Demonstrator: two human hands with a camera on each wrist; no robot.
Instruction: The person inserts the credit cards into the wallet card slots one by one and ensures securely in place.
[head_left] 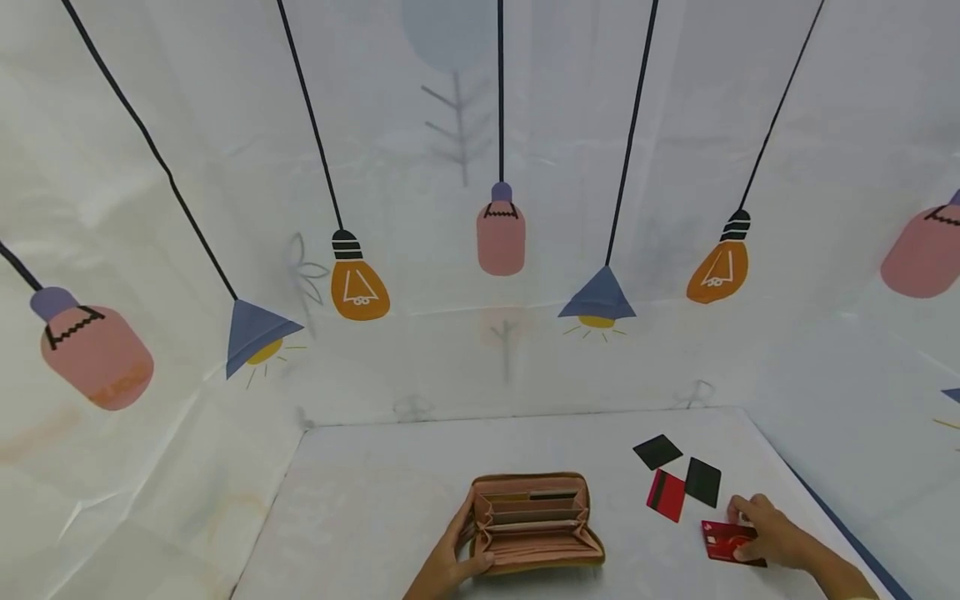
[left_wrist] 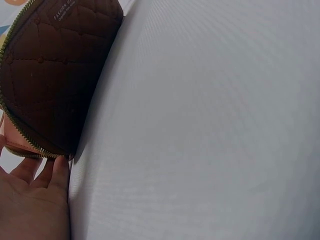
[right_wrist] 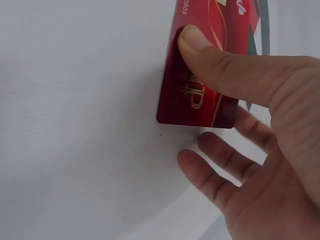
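Note:
In the head view an unzipped wallet (head_left: 536, 550) stands on the white table, its pink-tan pleated compartments spread toward the camera. My left hand (head_left: 450, 558) grips its left side, thumb at the front edge. The left wrist view shows the wallet's brown quilted outside (left_wrist: 55, 75) and toothed zipper, with the left hand's fingers (left_wrist: 60, 175) at its lower end. At the right, my right hand (head_left: 776, 533) pinches a glossy red card (head_left: 720, 540). In the right wrist view the thumb (right_wrist: 197, 42) presses on the face of that card (right_wrist: 172, 110), which has gold lettering.
Beyond the right hand lie two dark cards, one farther back (head_left: 657, 452) and one nearer (head_left: 702, 482). A red card with a dark stripe (head_left: 666, 497) lies next to them. White sheeting (head_left: 450, 367) printed with hanging lamps rises behind the table (head_left: 360, 500).

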